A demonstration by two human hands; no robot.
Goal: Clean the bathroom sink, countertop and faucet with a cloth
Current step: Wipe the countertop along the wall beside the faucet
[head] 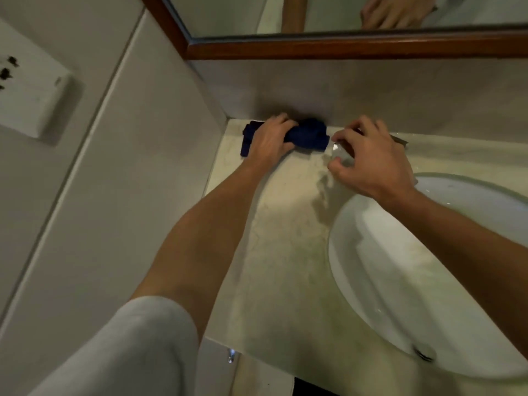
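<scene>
- The step in hand looks like the countertop wipe — the left hand [267,141] grips a bunched dark blue cloth [307,135] and presses it onto the marble countertop [285,238] in the back left corner, where the counter meets the wall.
- The right hand [368,158] sits just beside the cloth, its fingers curled round a small shiny object [341,155]. This may be the faucet handle, but it is too blurred and too hidden to name.
- A wet streak [323,192] runs on the counter from below the right hand toward the white sink [371,252].
- The sink basin lies to the right, apart from the cloth. A wood-framed mirror [343,48] hangs above the backsplash.
- The next move probably calls for drawing the cloth out of the corner along the back edge — firm, flat pressure, sweeping toward the wet streak and the basin rim.
</scene>
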